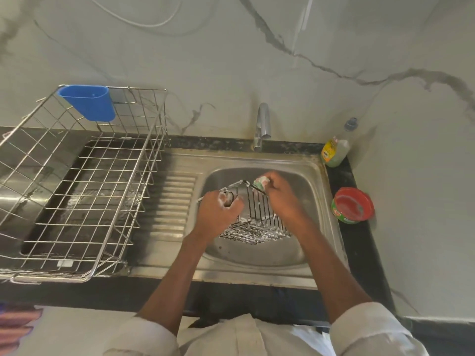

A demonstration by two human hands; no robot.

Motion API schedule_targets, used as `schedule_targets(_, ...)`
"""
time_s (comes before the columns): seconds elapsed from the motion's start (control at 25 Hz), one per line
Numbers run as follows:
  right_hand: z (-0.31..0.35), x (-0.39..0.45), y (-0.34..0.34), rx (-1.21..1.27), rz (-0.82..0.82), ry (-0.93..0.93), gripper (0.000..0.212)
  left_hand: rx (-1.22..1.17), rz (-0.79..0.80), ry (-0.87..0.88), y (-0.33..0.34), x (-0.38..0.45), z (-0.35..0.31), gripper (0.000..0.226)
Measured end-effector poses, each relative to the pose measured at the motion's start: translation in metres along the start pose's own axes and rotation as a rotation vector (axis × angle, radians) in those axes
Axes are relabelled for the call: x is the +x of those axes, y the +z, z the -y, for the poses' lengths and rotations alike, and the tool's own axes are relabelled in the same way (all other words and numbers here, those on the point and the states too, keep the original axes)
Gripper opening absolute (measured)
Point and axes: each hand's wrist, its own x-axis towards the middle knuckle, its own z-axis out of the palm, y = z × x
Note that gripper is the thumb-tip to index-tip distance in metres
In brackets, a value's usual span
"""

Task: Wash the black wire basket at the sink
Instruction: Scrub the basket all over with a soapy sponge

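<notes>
Partly hid: wire basket [253, 222] w/ foam | left hand [219, 210] grips | right hand [280, 195] grips sponge [261, 182]

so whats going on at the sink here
A person is scrubbing a black wire basket over the steel sink. The left hand grips the basket's near-left edge and holds it tilted in the bowl, while the right hand rubs a soapy green sponge along the top rim. White suds cover the basket's bottom wires. No water shows running from the tap. A large empty-looking metal dish rack sits to the left.
</notes>
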Motion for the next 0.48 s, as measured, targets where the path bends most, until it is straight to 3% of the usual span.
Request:
schedule_targets(0.16, -0.015, -0.003, 0.014, 0.139, -0.113, 0.042, 0.02, 0.247, -0.005, 0.034, -0.006, 0.007, 0.004, 0.075)
schedule_targets(0.28, -0.032, -0.005, 0.02, 0.168, -0.141, 0.022, 0.016, 0.065, -0.216, -0.052, -0.001, 0.003, 0.012, 0.044)
schedule_targets(0.32, -0.036, -0.007, 0.022, 0.167, -0.132, -0.007, 0.014, -0.038, -0.29, -0.154, 0.003, 0.003, 0.017, 0.043)
schedule_targets(0.36, -0.04, -0.008, 0.024, 0.152, -0.12, -0.045, 0.012, -0.139, -0.279, -0.335, 0.004, 0.006, 0.018, 0.057)
schedule_targets(0.44, -0.048, -0.011, 0.027, 0.103, -0.061, -0.142, 0.01, -0.513, -0.012, -0.898, -0.001, 0.015, 0.018, 0.092)
schedule_targets(0.48, -0.051, -0.012, 0.028, 0.081, -0.008, -0.195, 0.011, -0.711, 0.104, -1.078, -0.005, 0.019, 0.02, 0.1)
